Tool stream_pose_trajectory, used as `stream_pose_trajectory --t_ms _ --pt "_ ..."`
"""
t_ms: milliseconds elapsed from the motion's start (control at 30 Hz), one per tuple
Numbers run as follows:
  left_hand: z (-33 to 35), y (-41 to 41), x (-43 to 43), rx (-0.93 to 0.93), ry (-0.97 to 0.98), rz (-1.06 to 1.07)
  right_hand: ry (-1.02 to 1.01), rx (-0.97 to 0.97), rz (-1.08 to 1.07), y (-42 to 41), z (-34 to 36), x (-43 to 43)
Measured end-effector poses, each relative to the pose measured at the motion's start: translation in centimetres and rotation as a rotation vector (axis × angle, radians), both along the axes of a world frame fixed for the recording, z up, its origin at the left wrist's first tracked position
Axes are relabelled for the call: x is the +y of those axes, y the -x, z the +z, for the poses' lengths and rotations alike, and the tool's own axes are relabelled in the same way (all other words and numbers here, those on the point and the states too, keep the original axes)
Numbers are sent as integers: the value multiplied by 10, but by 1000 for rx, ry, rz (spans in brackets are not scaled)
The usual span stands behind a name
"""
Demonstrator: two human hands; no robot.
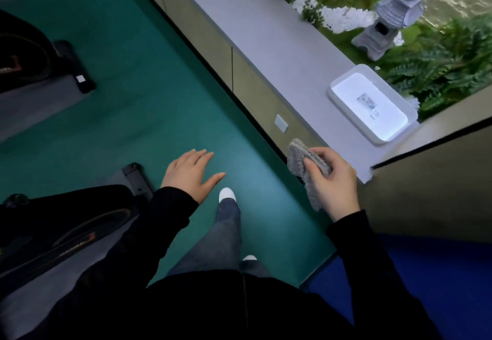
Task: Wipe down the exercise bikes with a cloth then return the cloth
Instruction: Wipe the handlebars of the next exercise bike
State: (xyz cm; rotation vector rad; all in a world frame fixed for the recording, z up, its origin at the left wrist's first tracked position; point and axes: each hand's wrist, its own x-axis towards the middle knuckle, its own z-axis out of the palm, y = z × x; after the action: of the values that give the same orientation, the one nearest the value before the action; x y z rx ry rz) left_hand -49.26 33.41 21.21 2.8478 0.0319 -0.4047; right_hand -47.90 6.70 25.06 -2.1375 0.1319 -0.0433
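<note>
Position: The cloth is a grey, folded pile fabric held in the air over the edge of the green floor, below and near the white tray on the grey ledge.

Grip: The right hand pinches the cloth, with the thumb across the front and the fingers curled behind. One end stands above the hand and a longer tail hangs below it. The left hand is spread flat, holds nothing and touches nothing.

Hazards:
- The tray is the likely return point. It sits close to the ledge's end, so a careless drop could leave the cloth half over the rim or send it off the ledge.
- The hanging tail may catch the ledge edge as the hand rises, pulling the cloth out of the pinch.
- A step is in progress, so the reach may be misjudged.

Not determinable:
- Only the base and flywheel housing of the nearer bike are visible, and the farther bike is cut off at the frame edge. Whether either has been wiped cannot be told.
- The label inside the tray is unreadable.
- The fingers behind the cloth are hidden.
</note>
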Motion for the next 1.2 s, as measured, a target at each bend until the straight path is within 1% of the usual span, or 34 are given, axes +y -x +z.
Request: stream_pose_trajectory --t_ms 167,367,500,833,933,1067,1200 --pt "-3 -76 20 -4 38 65 32 -42 59 -88 4 27" --pt "7 -155 51 -50 50 119 19 -57 124 -177 12 70" --pt "10 -180 75 -69 66 200 37 -70 222 -218 17 100" --pt "-2 -216 129 22 36 519 26 -53 514 -353 15 175" --pt "-5 -240 137 57 16 617 10 -47 600 -402 16 197" --pt "-6 -280 140 91 0 694 13 -51 693 -467 17 220" --pt "-3 -317 143 55 2 774 19 -27 771 -516 15 242"
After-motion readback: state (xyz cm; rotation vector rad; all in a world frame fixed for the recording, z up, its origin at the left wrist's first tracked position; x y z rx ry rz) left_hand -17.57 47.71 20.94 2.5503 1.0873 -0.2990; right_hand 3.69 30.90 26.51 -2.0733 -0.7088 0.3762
